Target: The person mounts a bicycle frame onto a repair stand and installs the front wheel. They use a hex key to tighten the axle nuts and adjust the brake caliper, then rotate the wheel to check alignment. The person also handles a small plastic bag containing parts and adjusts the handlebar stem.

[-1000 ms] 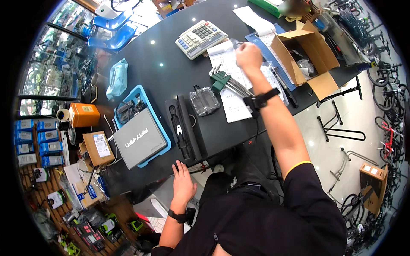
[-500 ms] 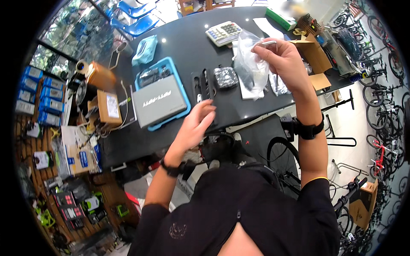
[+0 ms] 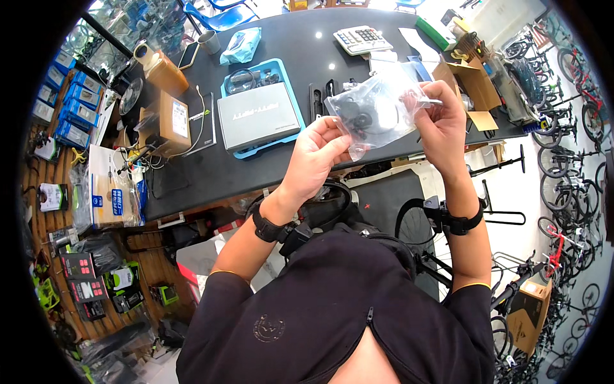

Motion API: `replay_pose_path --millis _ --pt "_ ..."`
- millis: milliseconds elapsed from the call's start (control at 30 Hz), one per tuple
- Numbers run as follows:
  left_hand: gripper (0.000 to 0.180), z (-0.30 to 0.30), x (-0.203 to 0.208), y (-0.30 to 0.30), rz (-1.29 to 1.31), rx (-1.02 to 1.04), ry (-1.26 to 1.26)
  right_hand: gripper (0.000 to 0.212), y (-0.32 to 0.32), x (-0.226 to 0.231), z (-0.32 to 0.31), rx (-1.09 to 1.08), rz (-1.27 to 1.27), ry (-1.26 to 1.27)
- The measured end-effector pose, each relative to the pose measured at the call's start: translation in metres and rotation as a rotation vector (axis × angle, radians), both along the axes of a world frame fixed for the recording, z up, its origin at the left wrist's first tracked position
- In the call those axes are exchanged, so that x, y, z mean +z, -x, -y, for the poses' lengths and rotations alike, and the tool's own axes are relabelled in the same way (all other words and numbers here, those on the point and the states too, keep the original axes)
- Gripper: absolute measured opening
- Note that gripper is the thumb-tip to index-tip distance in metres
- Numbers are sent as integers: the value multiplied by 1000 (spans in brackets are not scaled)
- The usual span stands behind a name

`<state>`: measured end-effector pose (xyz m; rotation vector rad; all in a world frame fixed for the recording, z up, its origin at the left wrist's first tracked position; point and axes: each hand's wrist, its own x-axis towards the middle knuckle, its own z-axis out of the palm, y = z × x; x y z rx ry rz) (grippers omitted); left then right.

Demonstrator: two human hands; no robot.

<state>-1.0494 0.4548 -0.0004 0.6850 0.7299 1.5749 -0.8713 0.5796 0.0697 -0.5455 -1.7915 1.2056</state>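
item one: clear plastic bag (image 3: 391, 96) with dark parts (image 3: 363, 120), some round, inside; we find it held up between left hand (image 3: 312, 157) and right hand (image 3: 444, 125), seen against the near part of the black tabletop (image 3: 291, 38). left: thumb and fingers pinching the bag's lower left corner. right: thumb and fingers pinching the bag's right end; we note a small pale piece (image 3: 433, 101) at the fingertips, its kind we cannot tell. to the left on the tabletop, we enter a flat grey box (image 3: 259, 120) lying on a light-blue plastic tray (image 3: 285, 75); beyond the bag, a white desktop calculator (image 3: 362, 40). to the right, an open brown cardboard box (image 3: 478, 86).
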Motion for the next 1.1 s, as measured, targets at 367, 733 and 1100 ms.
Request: replay_pose_path --millis 367,733,1100 --pt "23 -1 17 -6 -73 24 -19 25 -11 46 -8 310 904 -72" --pt "25 1 25 -13 -65 33 -27 27 -21 41 -2 442 621 23" --pt "30 -3 44 -35 11 43 -18 24 -14 31 9 224 615 -222"
